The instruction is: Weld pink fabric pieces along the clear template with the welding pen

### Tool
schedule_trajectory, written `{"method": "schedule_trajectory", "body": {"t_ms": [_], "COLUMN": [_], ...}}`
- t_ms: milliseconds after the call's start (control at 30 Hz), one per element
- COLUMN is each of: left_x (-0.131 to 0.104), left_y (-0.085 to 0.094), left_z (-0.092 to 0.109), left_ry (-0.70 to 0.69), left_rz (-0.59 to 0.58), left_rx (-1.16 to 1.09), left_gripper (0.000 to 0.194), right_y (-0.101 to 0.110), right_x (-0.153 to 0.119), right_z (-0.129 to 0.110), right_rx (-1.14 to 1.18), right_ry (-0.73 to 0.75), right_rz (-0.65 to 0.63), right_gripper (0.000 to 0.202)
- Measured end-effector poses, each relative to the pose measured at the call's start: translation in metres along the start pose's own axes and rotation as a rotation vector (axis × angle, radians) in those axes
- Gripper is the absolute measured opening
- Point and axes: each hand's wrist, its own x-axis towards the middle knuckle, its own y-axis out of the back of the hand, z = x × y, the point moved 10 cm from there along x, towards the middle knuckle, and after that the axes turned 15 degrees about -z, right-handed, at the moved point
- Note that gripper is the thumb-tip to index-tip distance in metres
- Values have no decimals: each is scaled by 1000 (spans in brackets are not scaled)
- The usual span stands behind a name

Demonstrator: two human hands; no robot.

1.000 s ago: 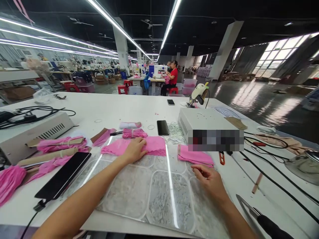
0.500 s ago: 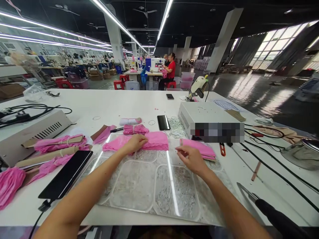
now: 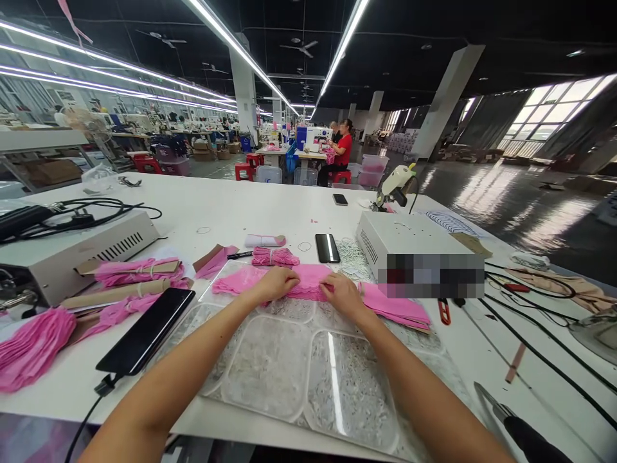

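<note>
A stack of pink fabric lies across the far side of a clear plastic mat. My left hand rests on the stack's middle, its fingers closed on the cloth. At the stack's right end, my right hand pinches the edge with thumb and fingers. Just right of it sits a second folded pink stack with brown card under it. Behind my left hand is a tied pink bundle, beside a black pen.
Phones and a large black one lie on the white table. A grey box and cables stand right, near a black-handled tool. Pink bundles lie left. A person in red sits far off.
My right hand has moved left from beside the second stack onto the right end of the pink stack. My left hand stays on the fabric. The view has shifted slightly.
</note>
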Motion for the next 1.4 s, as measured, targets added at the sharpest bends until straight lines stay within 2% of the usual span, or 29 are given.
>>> {"method": "schedule_trajectory", "body": {"t_ms": [267,433,600,700,767,933,1067,1200,1300,1400], "left_x": [-7,-4,9,9,4,-16,-38,-77,-112,-142], "left_y": [-9,-4,-3,0,5,15,13,-12,-35,-49], "left_z": [14,29,45,40,29,7,7,18,29,39], "left_ry": [107,187,224,244,264,257,172,22,-81,-143], "left_rz": [38,145,219,258,290,340,348,280,200,134], "left_rx": [179,264,326,341,345,365,386,396,391,370], "left_gripper": [30,31,30,30,30,28,26,20,25,25], "right_y": [-5,-4,3,9,14,28,29,4,-20,-34], "right_x": [6,9,7,4,1,-8,-27,-55,-76,-91], "right_z": [8,12,12,14,16,13,-8,-42,-70,-93], "right_rx": [-9,3,14,22,30,44,19,-11,-22,-13], "right_ry": [10,0,21,40,52,81,139,250,353,439], "right_rz": [-111,-101,-47,10,52,143,140,-2,-153,-274], "right_gripper": [27,27,20,13,16,21,22,24,22,22]}}
